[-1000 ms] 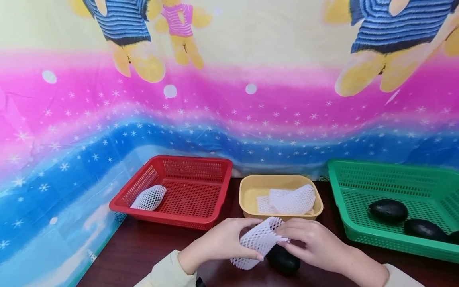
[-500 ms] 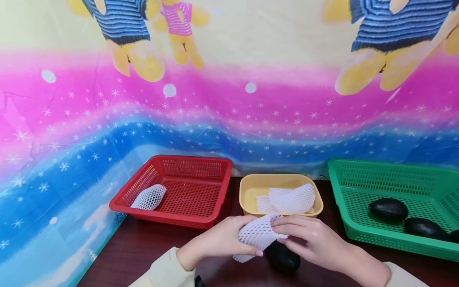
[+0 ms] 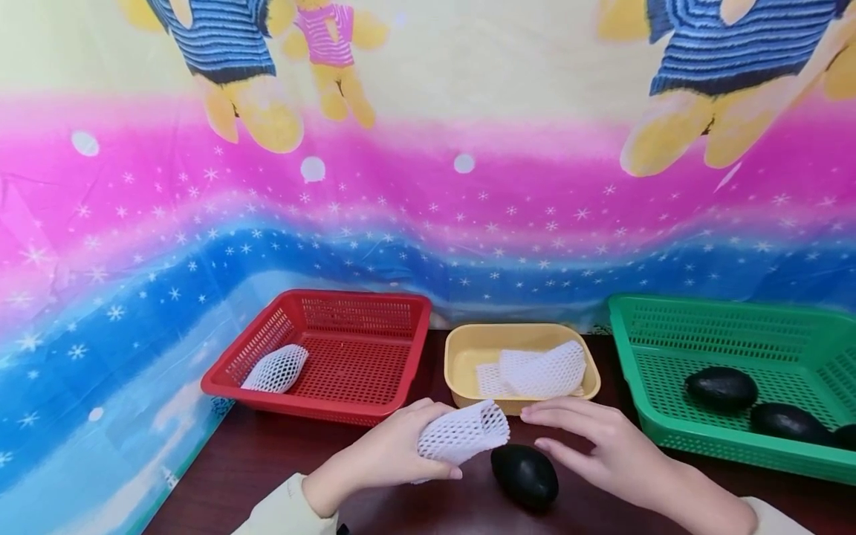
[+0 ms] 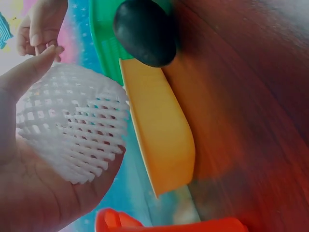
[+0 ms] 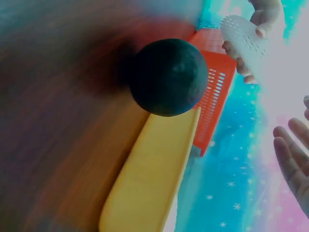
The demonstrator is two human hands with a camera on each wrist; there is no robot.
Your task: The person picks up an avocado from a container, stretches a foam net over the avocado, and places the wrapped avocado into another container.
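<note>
My left hand (image 3: 391, 452) grips a white foam fruit net (image 3: 461, 435), thumb below and fingers behind it. The net's mouth gapes toward the right; in the left wrist view the foam net (image 4: 72, 121) fills the curled hand. On the dark table just right of it lies a black avocado (image 3: 524, 477), touched by neither hand. My right hand (image 3: 605, 449) hovers beyond the avocado's right side, fingers extended and apart, holding nothing. The right wrist view shows those spread fingers (image 5: 292, 154) at its edge, with the avocado (image 5: 169, 77) in the middle.
A red basket (image 3: 408, 379) at the left holds one netted fruit (image 3: 277, 369). Behind the hands, a yellow tub (image 3: 461, 364) contains white foam nets (image 3: 545, 370). At the right stands a green basket (image 3: 631, 371) with several avocados (image 3: 722, 388). A printed cloth (image 3: 401, 193) hangs behind.
The right hand has let go of the foam net and drawn away to the right. My left hand has carried the net leftward, uncovering the avocado on the table.
</note>
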